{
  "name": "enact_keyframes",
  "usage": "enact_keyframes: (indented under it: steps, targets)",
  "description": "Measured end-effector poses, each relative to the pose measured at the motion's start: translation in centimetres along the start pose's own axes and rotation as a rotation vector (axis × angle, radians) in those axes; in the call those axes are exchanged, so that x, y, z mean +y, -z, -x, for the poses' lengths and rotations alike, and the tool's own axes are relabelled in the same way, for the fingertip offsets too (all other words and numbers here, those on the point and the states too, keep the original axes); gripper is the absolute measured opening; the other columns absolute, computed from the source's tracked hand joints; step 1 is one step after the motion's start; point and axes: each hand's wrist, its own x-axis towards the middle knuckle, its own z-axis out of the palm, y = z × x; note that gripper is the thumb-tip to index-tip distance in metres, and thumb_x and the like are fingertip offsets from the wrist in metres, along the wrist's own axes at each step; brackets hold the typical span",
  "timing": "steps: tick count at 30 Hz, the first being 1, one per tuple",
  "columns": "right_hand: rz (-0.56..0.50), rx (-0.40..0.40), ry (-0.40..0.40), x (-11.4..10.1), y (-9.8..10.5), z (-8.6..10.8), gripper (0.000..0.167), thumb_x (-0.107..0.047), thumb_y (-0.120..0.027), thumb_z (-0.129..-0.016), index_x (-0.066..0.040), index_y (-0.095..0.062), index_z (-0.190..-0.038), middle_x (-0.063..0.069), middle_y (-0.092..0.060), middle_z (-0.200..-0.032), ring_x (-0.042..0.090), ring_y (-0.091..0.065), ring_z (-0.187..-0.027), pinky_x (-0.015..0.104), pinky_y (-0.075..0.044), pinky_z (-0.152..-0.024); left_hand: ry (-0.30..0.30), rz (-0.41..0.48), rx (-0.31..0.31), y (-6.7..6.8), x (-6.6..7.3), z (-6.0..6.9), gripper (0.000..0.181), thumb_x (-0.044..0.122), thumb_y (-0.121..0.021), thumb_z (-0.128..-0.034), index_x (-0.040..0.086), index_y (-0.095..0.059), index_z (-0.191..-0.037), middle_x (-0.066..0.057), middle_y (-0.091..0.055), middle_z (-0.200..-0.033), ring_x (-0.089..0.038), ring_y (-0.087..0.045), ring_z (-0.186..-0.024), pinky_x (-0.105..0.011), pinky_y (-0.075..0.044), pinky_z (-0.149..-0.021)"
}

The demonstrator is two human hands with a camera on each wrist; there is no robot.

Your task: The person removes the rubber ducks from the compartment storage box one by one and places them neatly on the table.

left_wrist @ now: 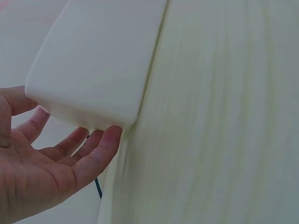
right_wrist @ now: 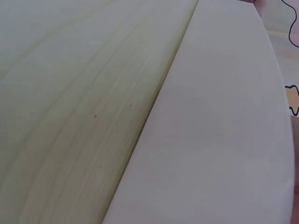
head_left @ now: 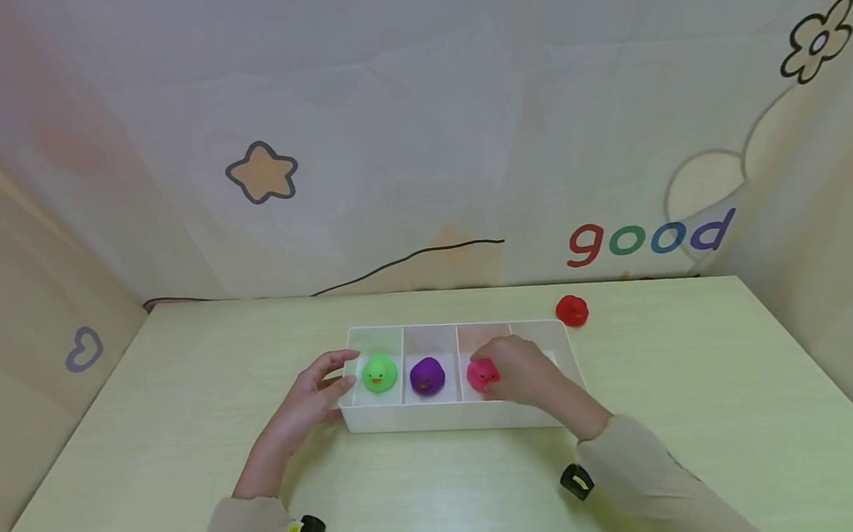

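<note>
A white divided box (head_left: 438, 416) stands on the table, its compartments side by side. A green rubber duck (head_left: 379, 373) sits in the leftmost compartment, and a purple rubber duck (head_left: 428, 377) is in the one beside it. My right hand (head_left: 522, 371) reaches into the third compartment and pinches a pink rubber duck (head_left: 483, 373); the hand partly hides the duck and the rightmost compartment. At the box's left end, my left hand (head_left: 321, 387) touches the end wall. In the left wrist view, its spread fingertips (left_wrist: 111, 135) rest against that wall (left_wrist: 93, 60).
A red rubber toy (head_left: 572, 310) lies on the table behind the box's right back corner. The pale wooden table (head_left: 445, 498) ends at a printed cloth backdrop (head_left: 416, 133). In the right wrist view, the box's front wall (right_wrist: 210, 116) fills much of the picture.
</note>
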Motion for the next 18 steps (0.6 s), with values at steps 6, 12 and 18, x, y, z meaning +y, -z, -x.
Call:
enact_keyframes:
  steps: [6, 12, 18]
  targets:
    - [0.054, 0.005, 0.039, -0.3, -0.1, -0.2, 0.024, -0.004, -0.077, -0.068, -0.002, -0.069, -0.091, 0.004, -0.065, -0.079, 0.017, -0.053, -0.073, 0.027, -0.045, -0.060, -0.002, -0.011, 0.001, 0.1, -0.2, 0.0, 0.040, 0.016, -0.049, -0.0942, 0.013, -0.041, -0.133, -0.016, -0.026, -0.142, -0.037, -0.037, -0.123, -0.046, -0.048, -0.084]
    - [0.069, 0.003, -0.007, -0.6, 0.2, 0.1, 0.025, -0.008, -0.078, -0.068, -0.004, -0.070, -0.091, 0.003, -0.065, -0.080, 0.017, -0.053, -0.073, 0.027, -0.046, -0.061, -0.004, -0.009, -0.009, 0.0, -0.3, -0.1, 0.040, 0.017, -0.050, -0.0941, 0.014, -0.041, -0.133, -0.015, -0.025, -0.142, -0.037, -0.038, -0.122, -0.045, -0.049, -0.083]
    - [0.005, 0.055, 0.032, -0.6, 1.3, 0.9, 0.021, -0.011, -0.077, -0.070, -0.007, -0.070, -0.089, 0.000, -0.064, -0.077, 0.016, -0.054, -0.073, 0.026, -0.046, -0.064, 0.001, -0.004, -0.010, 0.0, -0.2, -0.2, 0.041, 0.017, -0.050, -0.0938, 0.013, -0.041, -0.133, -0.015, -0.025, -0.142, -0.037, -0.038, -0.122, -0.045, -0.049, -0.083]
